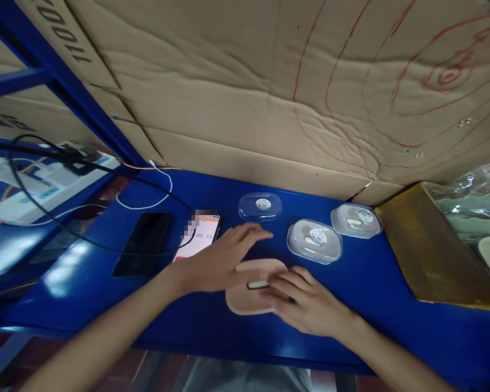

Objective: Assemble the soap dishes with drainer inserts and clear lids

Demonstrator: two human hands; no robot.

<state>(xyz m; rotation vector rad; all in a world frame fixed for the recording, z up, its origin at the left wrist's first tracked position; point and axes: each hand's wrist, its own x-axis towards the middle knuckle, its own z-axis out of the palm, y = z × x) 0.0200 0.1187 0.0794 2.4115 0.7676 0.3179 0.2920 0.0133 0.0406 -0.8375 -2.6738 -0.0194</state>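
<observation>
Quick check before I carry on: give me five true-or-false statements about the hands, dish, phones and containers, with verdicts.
1. The right hand is at the peach-coloured dish, its fingers by the small white piece. True.
2. The dark phone lies to the right of the lit phone. False: the dark phone lies to the left of it.
3. The clear lid lies on the blue table, apart from the dish. True.
4. The two lidded containers stand to the left of the clear lid. False: both containers stand to its right.
5. The left hand is holding the lit phone. False: its fingers are extended near the dish.
</observation>
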